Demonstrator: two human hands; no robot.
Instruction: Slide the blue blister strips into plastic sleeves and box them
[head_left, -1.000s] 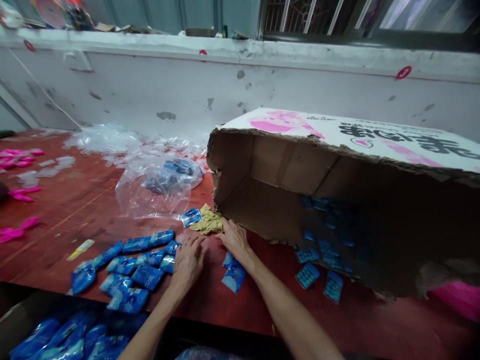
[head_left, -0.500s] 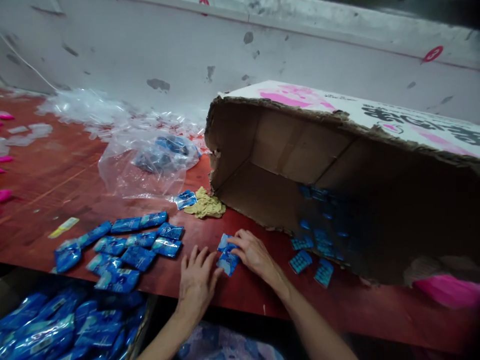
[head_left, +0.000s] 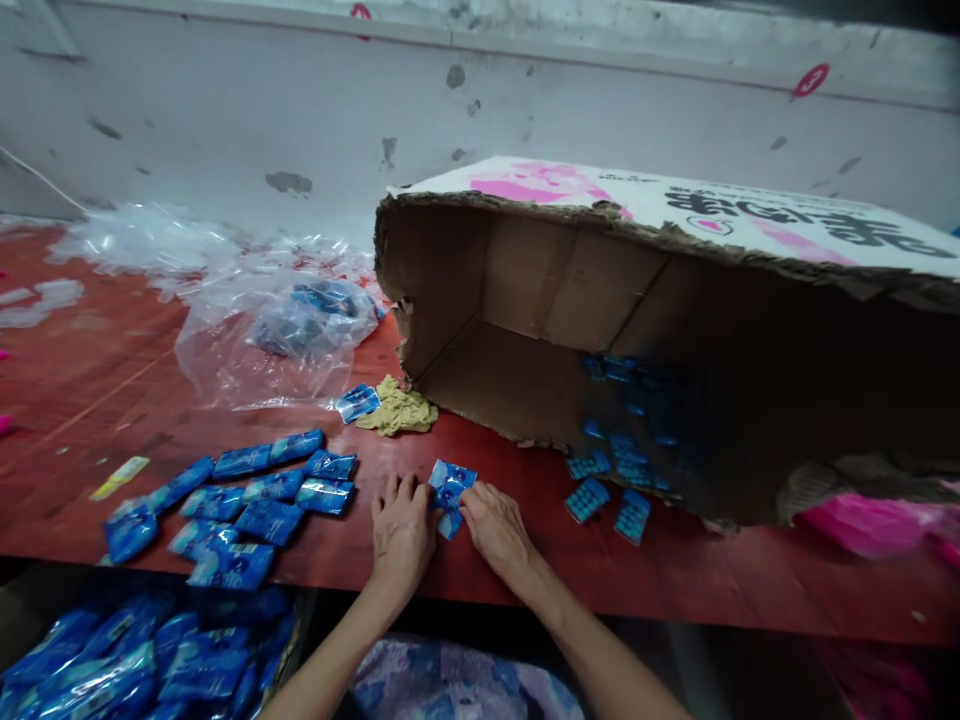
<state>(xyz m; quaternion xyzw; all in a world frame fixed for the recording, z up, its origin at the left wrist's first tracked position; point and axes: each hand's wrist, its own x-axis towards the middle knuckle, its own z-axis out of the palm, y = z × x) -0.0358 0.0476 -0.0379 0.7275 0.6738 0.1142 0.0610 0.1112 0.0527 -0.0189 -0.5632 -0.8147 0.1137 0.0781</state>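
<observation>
Torn corrugated cardboard box (head_left: pixel 600 300), one, lying on its side on the red tabletop (head_left: pixel 712 570), beyond and to the right of both hands. Heap of glossy blue foil packets (head_left: pixel 247 500), about a dozen, left of the left hand (head_left: pixel 402 528), which lies flat, palm down, fingers extended. Small blue packets (head_left: pixel 448 492), apparently two, pinched between both hands' fingertips, the right hand (head_left: pixel 497 527) curled on their near edge.

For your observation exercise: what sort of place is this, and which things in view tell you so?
Probably a small packing workshop: many identical blue packets spread on a worn red table, a torn cardboard box spilling more, and loose clear plastic bags by a stained wall.
</observation>
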